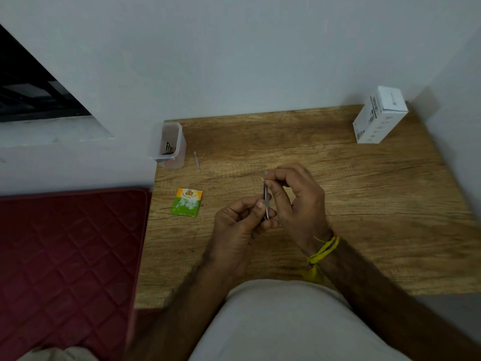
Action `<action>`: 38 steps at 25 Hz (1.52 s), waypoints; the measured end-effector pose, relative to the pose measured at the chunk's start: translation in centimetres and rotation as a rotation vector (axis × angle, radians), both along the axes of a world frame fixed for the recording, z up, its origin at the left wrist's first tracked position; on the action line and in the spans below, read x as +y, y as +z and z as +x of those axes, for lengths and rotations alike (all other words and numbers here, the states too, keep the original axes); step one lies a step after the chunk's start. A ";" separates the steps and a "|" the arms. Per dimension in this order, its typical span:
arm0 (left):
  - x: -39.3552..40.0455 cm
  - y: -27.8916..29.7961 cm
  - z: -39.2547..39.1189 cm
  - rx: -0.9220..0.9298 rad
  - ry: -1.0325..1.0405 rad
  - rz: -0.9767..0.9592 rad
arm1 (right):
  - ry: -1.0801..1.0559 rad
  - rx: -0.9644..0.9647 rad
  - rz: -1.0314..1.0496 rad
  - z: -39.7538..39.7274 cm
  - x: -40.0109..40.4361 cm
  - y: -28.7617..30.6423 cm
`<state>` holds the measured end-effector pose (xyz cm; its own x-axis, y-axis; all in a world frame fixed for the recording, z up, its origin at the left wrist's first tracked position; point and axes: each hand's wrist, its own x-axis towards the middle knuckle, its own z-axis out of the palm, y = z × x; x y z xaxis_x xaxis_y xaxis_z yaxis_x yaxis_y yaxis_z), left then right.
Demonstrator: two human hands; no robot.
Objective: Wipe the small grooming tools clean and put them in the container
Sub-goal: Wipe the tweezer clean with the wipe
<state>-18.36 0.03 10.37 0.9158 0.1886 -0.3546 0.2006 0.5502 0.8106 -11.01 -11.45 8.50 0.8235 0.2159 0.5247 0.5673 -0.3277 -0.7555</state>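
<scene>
left hand (240, 217) grips a metal tool (266, 201); right hand (294, 194) pinches its tip; tub (168, 144) holds several tools.

The container (168, 145) is standing at the table's (364, 204) far left corner, the packet (187, 202) lying nearer, the box (378, 117) sitting far right.

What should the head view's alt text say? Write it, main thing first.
Over a wooden table, the left hand grips a slim metal tool while the right hand pinches its tip. A clear container stands far left.
</scene>
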 end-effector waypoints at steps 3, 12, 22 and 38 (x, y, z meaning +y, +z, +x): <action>0.0 -0.1 0.1 0.002 0.001 -0.013 | -0.036 -0.014 0.025 -0.4 0.1 0.0; 0.0 -0.4 0.2 -0.006 0.013 -0.004 | -0.026 0.000 0.008 -0.1 0.3 0.2; -0.1 -0.3 0.1 -0.003 -0.015 0.039 | -0.030 0.034 0.020 0.0 0.1 0.4; 0.0 -0.5 0.0 -0.013 0.013 0.060 | -0.005 0.040 0.036 -0.4 0.0 0.1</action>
